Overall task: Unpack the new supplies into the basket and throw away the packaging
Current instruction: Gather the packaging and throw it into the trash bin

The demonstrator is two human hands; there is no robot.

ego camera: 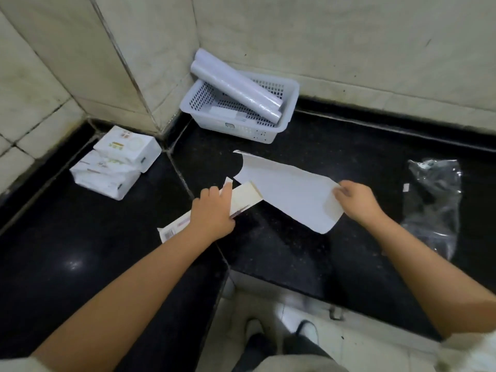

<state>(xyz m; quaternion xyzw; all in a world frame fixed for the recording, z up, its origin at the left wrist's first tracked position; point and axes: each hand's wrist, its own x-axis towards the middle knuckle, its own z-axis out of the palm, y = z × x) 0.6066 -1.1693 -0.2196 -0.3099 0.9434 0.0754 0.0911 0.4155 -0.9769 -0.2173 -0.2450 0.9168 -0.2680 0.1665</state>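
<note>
A white perforated basket (291, 103) stands in the counter's back corner. Two white rolls (236, 87) lean across it, and a small white box (228, 113) lies on its floor. My left hand (214, 210) grips a long flat printed carton (243, 197) near its open end. My right hand (355, 201) pinches the near corner of a white sheet (290, 191) that comes out of that end and hangs just above the black counter (335, 146).
Two white wrapped packs (118, 162) are stacked at the left by the tiled wall. A crumpled clear plastic bag (432, 200) lies at the right. The counter's front edge forms an inner corner below my arms, with shoes and floor beneath.
</note>
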